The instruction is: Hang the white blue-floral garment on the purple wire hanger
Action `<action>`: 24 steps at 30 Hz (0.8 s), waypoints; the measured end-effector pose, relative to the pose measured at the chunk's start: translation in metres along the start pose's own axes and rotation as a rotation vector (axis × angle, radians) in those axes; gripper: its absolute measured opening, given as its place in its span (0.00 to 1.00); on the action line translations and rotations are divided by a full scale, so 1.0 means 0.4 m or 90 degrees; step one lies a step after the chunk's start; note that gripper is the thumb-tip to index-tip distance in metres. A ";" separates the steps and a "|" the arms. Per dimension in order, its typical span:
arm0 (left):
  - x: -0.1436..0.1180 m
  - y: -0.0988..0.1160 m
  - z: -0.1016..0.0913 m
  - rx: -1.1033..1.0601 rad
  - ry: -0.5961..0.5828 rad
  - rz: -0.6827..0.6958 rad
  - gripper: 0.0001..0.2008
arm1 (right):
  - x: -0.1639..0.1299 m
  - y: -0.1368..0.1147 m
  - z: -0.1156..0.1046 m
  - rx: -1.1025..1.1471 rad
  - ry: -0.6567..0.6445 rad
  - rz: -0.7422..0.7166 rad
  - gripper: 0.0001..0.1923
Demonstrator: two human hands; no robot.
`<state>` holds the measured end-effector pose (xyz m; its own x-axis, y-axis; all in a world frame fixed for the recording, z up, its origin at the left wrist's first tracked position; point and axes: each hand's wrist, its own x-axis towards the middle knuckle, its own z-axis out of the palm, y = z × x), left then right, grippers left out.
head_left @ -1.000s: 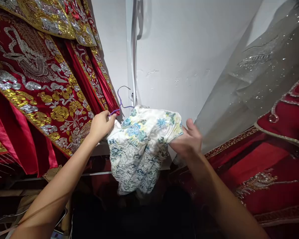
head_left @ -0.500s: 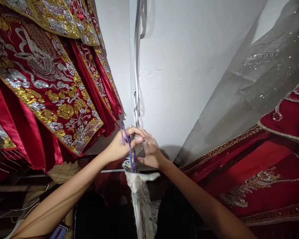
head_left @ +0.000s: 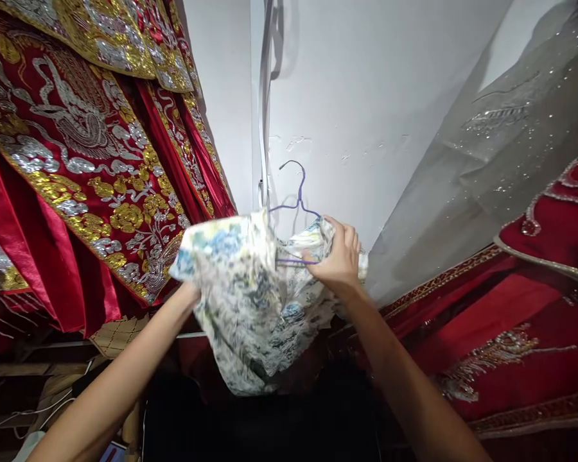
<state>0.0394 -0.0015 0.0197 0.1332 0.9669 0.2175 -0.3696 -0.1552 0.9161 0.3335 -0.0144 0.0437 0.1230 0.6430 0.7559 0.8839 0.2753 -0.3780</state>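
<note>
A white floral garment [head_left: 243,289] with blue and green print hangs from a thin purple wire hanger [head_left: 296,192], held up in front of a white wall. My right hand [head_left: 337,256] grips the hanger's lower wire together with the cloth at its right shoulder. My left hand is hidden behind or inside the garment's left side; only its wrist [head_left: 185,298] shows, so its grip is not visible. The hanger's hook points up and is free of any rail.
Red robes with gold and silver embroidery [head_left: 87,167] hang close on the left. More red embroidered fabric [head_left: 510,321] and a sheer sequined grey cloth [head_left: 501,141] crowd the right. A white wall [head_left: 366,96] fills the narrow gap between them. Dark space lies below.
Half a second ago both hands met at the hanger with the garment hanging narrow. Now the garment is spread wide, the hanger's hook stands up, and my left hand has gone behind the cloth.
</note>
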 end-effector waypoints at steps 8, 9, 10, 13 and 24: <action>-0.163 -0.182 -0.026 0.076 0.252 -0.060 0.27 | 0.072 -0.099 -0.011 0.022 -0.155 -0.154 0.48; -0.180 -0.201 -0.024 0.068 0.267 -0.074 0.26 | 0.059 -0.114 -0.016 0.061 -0.191 -0.196 0.47; -0.195 -0.218 -0.024 0.046 0.285 -0.096 0.25 | 0.038 -0.125 -0.020 0.117 -0.223 -0.227 0.45; -0.234 -0.251 -0.027 -0.032 0.368 -0.190 0.27 | -0.067 -0.139 -0.015 0.323 -0.239 -0.188 0.36; -0.271 -0.240 0.037 -0.107 0.283 -0.302 0.33 | -0.424 -0.143 0.161 0.607 -0.450 0.458 0.25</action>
<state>0.0739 -0.0944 -0.0869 -0.0615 0.9198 -0.3876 -0.5080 0.3054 0.8054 0.2329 -0.0932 -0.0975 -0.0902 0.9928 -0.0793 0.0429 -0.0757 -0.9962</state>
